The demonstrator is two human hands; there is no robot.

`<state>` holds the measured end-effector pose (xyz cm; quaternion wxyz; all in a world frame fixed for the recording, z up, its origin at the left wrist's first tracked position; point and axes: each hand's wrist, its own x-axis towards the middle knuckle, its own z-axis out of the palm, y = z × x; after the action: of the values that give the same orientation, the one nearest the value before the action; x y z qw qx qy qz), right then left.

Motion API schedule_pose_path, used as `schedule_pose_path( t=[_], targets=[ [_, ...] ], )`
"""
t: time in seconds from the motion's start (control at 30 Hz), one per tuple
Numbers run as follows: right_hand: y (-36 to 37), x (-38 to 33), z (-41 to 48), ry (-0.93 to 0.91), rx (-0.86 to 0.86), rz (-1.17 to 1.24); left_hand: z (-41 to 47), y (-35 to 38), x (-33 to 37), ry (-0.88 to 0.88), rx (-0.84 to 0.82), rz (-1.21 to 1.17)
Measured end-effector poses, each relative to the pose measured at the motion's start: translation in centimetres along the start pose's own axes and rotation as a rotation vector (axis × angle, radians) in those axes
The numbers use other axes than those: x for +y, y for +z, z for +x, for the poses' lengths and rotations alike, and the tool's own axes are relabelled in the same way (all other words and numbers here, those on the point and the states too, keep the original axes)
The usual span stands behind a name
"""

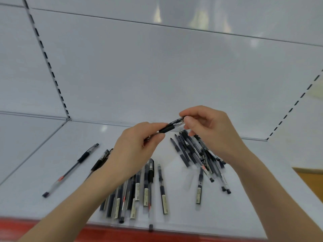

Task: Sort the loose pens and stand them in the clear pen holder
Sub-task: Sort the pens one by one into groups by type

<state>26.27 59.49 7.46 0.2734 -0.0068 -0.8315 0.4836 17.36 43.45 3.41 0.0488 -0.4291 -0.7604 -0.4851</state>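
Pinching one clear-barrelled, black-grip pen [172,126] by opposite ends, left hand [134,149] and right hand [213,131] hold it above loose black pens [189,151] scattered near and right on the white shelf [181,198].

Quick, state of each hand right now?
Left hand: pinching the pen at its grip end.
Right hand: pinching the same pen's other end.

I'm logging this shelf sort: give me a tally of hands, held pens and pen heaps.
Hands: 2, left hand and right hand
Held pen: 1, pinched by both
Pen heaps: 2, middle heap and right heap, too overlapped to count within
Total: 5
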Motion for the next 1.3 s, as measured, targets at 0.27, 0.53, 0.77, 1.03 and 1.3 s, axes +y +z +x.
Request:
schedule_pose_path(
  t=[0.27,0.53,0.77,1.03,1.3],
  targets=[
    [1.6,0.3,-0.7,0.041,0.012,0.028,-1.4,0.3,0.1,-0.087,0.032,-0.115],
    [3.1,2.5,-1.1,0.172,-0.163,0.020,-3.4,0.4,-0.8,-0.281,-0.050,-0.066],
    [4.0,7.0,3.2,0.181,-0.130,-0.401,-4.4,-1.0,-3.2,-0.355,0.029,0.406],
    [7.1,11.1,7.7,0.106,-0.284,-0.770,-5.7,-2.7,-5.0,-0.424,-0.010,0.557],
    [8.1,11.8,8.6,0.071,-0.374,-1.065,-5.8,-2.8,-5.7,-0.419,-0.012,0.517]
  ],
)
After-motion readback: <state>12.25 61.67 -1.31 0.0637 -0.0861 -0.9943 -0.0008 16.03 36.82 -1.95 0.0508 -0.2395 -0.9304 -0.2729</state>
